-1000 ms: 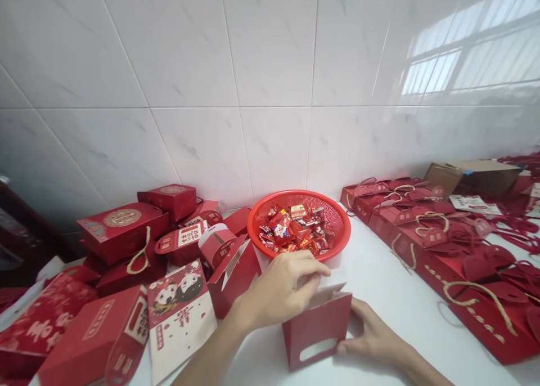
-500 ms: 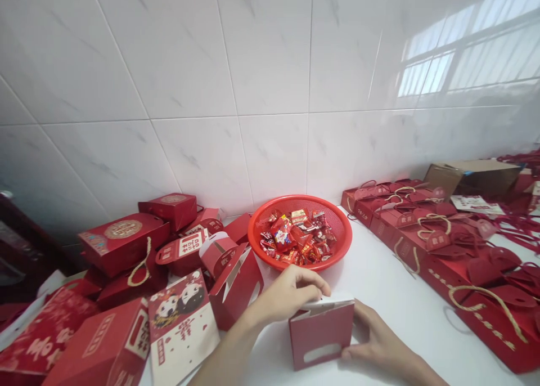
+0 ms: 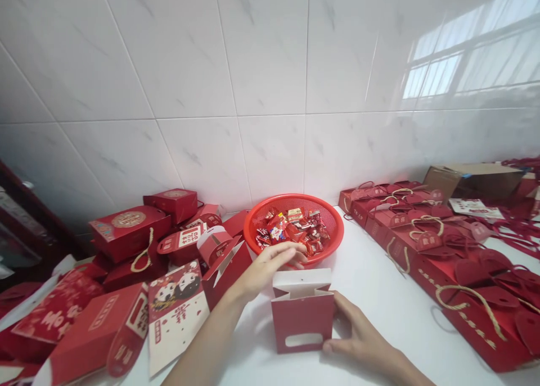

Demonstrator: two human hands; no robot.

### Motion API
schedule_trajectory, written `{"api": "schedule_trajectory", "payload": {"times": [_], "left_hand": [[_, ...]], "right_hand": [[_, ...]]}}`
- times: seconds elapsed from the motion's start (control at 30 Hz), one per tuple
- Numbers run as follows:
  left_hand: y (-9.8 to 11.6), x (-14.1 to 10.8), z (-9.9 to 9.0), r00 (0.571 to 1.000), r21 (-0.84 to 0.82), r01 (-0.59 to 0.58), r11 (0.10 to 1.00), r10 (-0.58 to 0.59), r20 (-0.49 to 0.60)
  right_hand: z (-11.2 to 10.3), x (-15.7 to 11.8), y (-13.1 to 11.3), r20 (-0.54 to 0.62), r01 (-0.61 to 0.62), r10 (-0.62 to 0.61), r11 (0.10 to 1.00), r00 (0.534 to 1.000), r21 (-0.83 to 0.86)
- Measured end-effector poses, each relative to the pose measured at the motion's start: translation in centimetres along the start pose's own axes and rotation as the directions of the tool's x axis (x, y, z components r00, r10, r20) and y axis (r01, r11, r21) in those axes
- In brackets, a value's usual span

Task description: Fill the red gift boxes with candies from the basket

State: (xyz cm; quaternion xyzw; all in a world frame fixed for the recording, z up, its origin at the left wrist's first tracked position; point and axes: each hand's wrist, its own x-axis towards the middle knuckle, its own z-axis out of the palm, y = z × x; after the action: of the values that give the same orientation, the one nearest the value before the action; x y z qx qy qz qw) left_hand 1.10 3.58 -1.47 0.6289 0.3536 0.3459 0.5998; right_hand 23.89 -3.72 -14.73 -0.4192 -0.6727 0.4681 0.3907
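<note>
A small red gift box [image 3: 301, 321] stands upright on the white table, its top open and a pale flap raised at the back. An oval cut-out shows low on its front. My right hand [image 3: 358, 335] grips the box by its right side, thumb near the lower front corner. Above and to the left of the box, my left hand [image 3: 270, 265] has its fingers stretched out and holds nothing visible. Its fingertips overlap the near rim of a red plastic basket [image 3: 338, 234]; whether they touch it I cannot tell. Wrapped candies [image 3: 295, 225] lie in the basket.
Red gift boxes [image 3: 130, 234] are heaped at the left, beside a flat printed card box [image 3: 179, 318]. Along the right run rows of red boxes with rope handles [image 3: 422, 262]. A cardboard carton [image 3: 472, 178] stands behind them. White tiled wall [image 3: 274, 65] closes off the back.
My left hand has left the box's top and moved up and left towards the basket, fingers straightening. The box's back flap stands up and its mouth shows wider. My right hand stays on the box.
</note>
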Motion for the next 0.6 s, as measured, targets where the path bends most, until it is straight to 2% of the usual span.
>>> {"api": "schedule_trajectory", "payload": {"times": [0.07, 0.13, 0.2, 0.27, 0.33, 0.4, 0.5, 0.6], "left_hand": [[-0.5, 1.0, -0.5, 0.995, 0.048, -0.070, 0.996, 0.073, -0.075], [-1.1, 2.2, -1.2, 0.976, 0.213, -0.130, 0.968, 0.163, -0.147], [-1.5, 3.4, -1.8, 0.949, 0.445, -0.127, 0.887, 0.239, -0.206], [-1.8, 4.6, -2.2, 0.934, 0.645, -0.052, 0.763, 0.265, -0.238], [-2.0, 5.6, -2.3, 0.960, 0.768, 0.020, 0.641, 0.203, -0.194], [-2.1, 6.4, -2.1, 0.995, 0.820, 0.033, 0.571, 0.058, -0.080], [-2.3, 7.2, -1.5, 0.984, 0.823, 0.002, 0.568, -0.145, 0.099], [-2.7, 7.7, -1.1, 0.957, 0.799, -0.047, 0.599, -0.202, 0.208]], "right_hand": [[0.0, 0.0, 0.2, 0.004, 0.004, -0.004, 1.000, 1.000, 0.001], [0.0, 0.0, 0.2, 0.006, 0.012, -0.012, 1.000, 1.000, 0.007], [-0.1, 0.1, 0.3, 0.017, 0.022, -0.022, 1.000, 1.000, 0.012], [-0.1, 0.2, 0.3, 0.035, 0.033, -0.034, 0.999, 0.999, 0.014], [-0.1, 0.4, 0.3, 0.049, 0.042, -0.043, 0.999, 0.998, 0.018], [0.0, 0.6, 0.5, 0.053, 0.052, -0.054, 0.998, 0.997, 0.025], [0.3, 0.9, 0.8, 0.050, 0.066, -0.067, 0.998, 0.997, 0.017], [0.7, 1.5, 1.2, 0.062, 0.079, -0.077, 0.997, 0.995, -0.022]]}}
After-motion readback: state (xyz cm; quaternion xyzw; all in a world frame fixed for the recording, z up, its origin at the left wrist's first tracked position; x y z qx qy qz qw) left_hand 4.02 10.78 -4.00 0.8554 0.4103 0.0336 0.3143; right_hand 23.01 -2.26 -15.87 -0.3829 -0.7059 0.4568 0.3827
